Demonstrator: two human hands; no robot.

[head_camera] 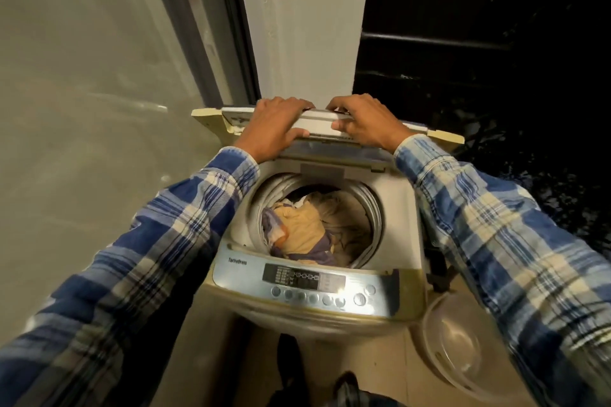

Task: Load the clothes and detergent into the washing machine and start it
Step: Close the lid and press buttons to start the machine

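Note:
A top-loading washing machine (400, 208) stands in front of me with its folding lid (319, 125) raised at the back. Inside the drum lie clothes (307, 228), yellow and blue-grey pieces bunched together. My left hand (276, 124) grips the lid's top edge on the left, fingers over the far side and thumb on the near face. My right hand (362, 120) grips the same edge on the right. The control panel (307, 284) with a row of round buttons runs along the machine's front. No detergent container shows.
A clear plastic basin (453, 344) sits on the tiled floor at the machine's right. A white pillar (304, 26) rises just behind the lid, with a glass door to the left and a dark railing to the right. My feet stand below the panel.

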